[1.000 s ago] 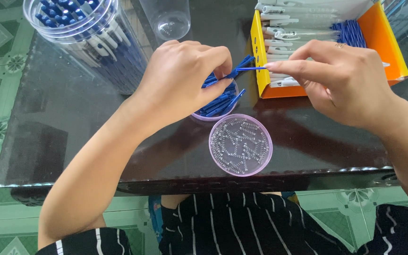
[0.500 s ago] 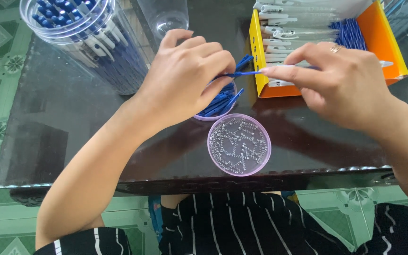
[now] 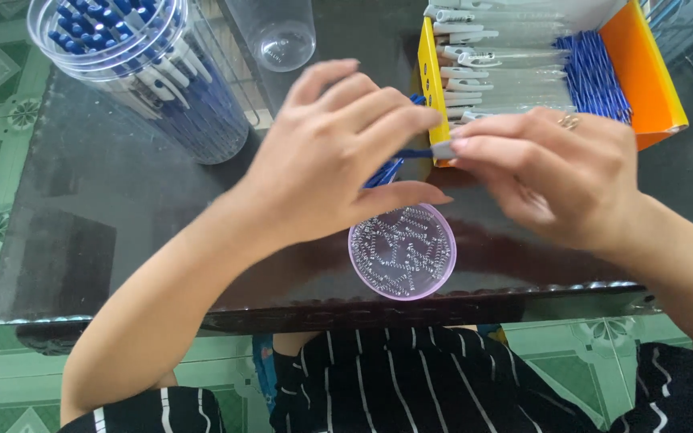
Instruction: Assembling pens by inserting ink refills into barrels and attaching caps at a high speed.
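Note:
My left hand (image 3: 338,152) pinches a thin blue pen part (image 3: 412,152) at mid table. Facing it, my right hand (image 3: 555,172) grips a clear pen barrel whose grey tip (image 3: 443,149) meets the blue part's end. A ring sits on a finger of the right hand. Just below the hands lies a round pink lid (image 3: 403,252) filled with several small metal springs. More blue parts (image 3: 385,171) poke out from behind my left hand, mostly hidden by it.
A clear tub (image 3: 154,72) packed with blue and white pens stands at the back left. An empty clear cup (image 3: 278,32) is behind the hands. An orange and yellow box (image 3: 655,76) of clear barrels and blue refills sits back right. The dark glass table edge (image 3: 322,309) runs near my lap.
Both hands have come closer together. The blue part's exposed length between them has shrunk as it slid into the barrel held by my right hand.

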